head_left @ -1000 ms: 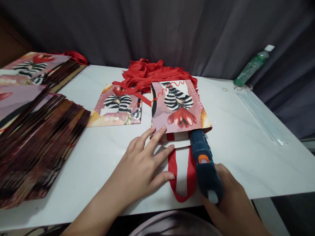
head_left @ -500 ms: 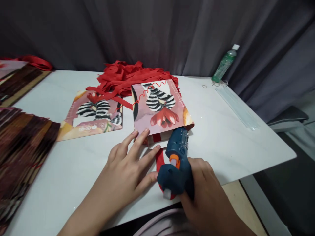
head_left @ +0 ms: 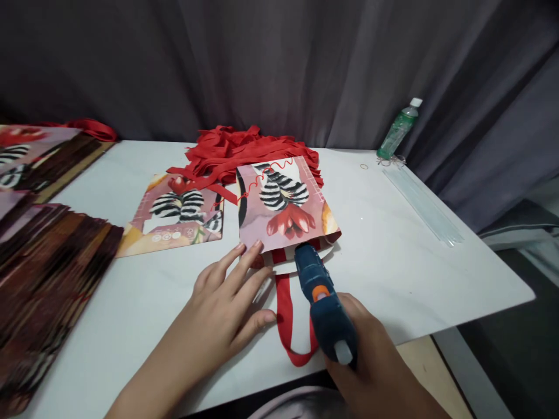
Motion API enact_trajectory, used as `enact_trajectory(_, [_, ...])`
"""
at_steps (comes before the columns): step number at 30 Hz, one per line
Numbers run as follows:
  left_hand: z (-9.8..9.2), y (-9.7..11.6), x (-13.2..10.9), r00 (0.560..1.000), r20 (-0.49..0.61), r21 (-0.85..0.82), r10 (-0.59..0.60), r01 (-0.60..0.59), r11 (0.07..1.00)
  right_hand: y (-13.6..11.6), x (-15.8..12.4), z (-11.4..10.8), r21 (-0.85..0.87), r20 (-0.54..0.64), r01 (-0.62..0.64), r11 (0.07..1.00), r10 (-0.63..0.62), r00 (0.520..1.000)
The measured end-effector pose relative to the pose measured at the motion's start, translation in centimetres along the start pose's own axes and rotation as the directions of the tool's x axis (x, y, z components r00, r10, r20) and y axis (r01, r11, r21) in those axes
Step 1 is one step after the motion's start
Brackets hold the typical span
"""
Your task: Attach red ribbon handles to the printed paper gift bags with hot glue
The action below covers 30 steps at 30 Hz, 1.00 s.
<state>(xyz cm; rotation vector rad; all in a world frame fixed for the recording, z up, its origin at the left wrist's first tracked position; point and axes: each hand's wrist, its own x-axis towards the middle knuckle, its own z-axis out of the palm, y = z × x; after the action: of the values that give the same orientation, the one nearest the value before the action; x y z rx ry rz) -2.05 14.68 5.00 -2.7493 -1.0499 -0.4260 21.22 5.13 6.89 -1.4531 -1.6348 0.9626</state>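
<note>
The table [head_left: 406, 256] is white and carries the whole job. At its left edge lies a large stack [head_left: 48, 279] of flat printed bags, with a further stack [head_left: 39, 157] behind it. A heap of red straps [head_left: 244, 145] sits at the back centre, and a spare flat bag [head_left: 174, 215] lies just left of the working piece. The bag [head_left: 283, 203] in hand lies flat at the centre near the front edge, its mouth turned toward the person, and its red handle [head_left: 290, 326] loops out toward the table's front edge. The left hand [head_left: 222, 302] lies open and flat, fingertips pressing the bag's near left corner, gripping nothing. The right hand [head_left: 371, 361] is closed around the grip of the glue gun [head_left: 323, 302], whose nozzle end points into the bag's mouth beside the handle's right leg; the tip itself is hidden, so contact cannot be confirmed. Glue sticks [head_left: 423, 203] lie well apart at the right, with a bottle [head_left: 397, 128] at the far right corner. Judgement: the step in hand is gluing the handle inside the bag's mouth. The next move calls for a steady nozzle at the strap end, a short squeeze, then firm pressure from the left fingers while keeping them off hot glue.
</note>
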Motion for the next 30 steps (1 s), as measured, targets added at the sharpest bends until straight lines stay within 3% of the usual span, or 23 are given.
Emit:
enact_trajectory(3, [-0.2,-0.2,-0.2,1.0,0.029,-0.053,0.007,-0.006,0.999,0.6,-0.1,-0.5,0.047,0.004,-0.065,0.997,0.065,0.998])
enact_trajectory(7, [-0.5,-0.2,-0.4,0.998,0.055,-0.08,0.001,0.004,0.997,1.5,0.2,-1.8,0.168,0.094,-0.272,0.948,0.259,0.961])
enact_trajectory(9, [-0.5,-0.2,-0.4,0.998,0.059,-0.094,0.006,0.0,0.996,1.7,0.7,-2.5,0.312,0.176,-0.397,0.863,0.358,0.917])
enact_trajectory(11, [-0.6,-0.2,-0.5,0.998,0.062,-0.113,0.006,0.001,0.994,1.7,1.3,-3.1,0.465,0.26,-0.521,0.716,0.453,0.853])
enact_trajectory(14, [-0.8,-0.3,-0.6,0.998,0.069,-0.131,0.0,0.009,0.991,1.9,1.8,-3.5,0.578,0.334,-0.618,0.533,0.536,0.775])
enact_trajectory(21, [-0.8,-0.5,-0.9,0.993,0.115,-0.14,-0.019,0.035,0.99,2.6,2.6,-3.8,0.542,0.34,-0.598,0.59,0.496,0.799])
enact_trajectory(30, [-0.8,-0.3,-0.9,0.997,0.078,-0.161,-0.028,0.04,0.986,1.4,3.0,-3.6,0.478,0.325,-0.576,0.663,0.476,0.817])
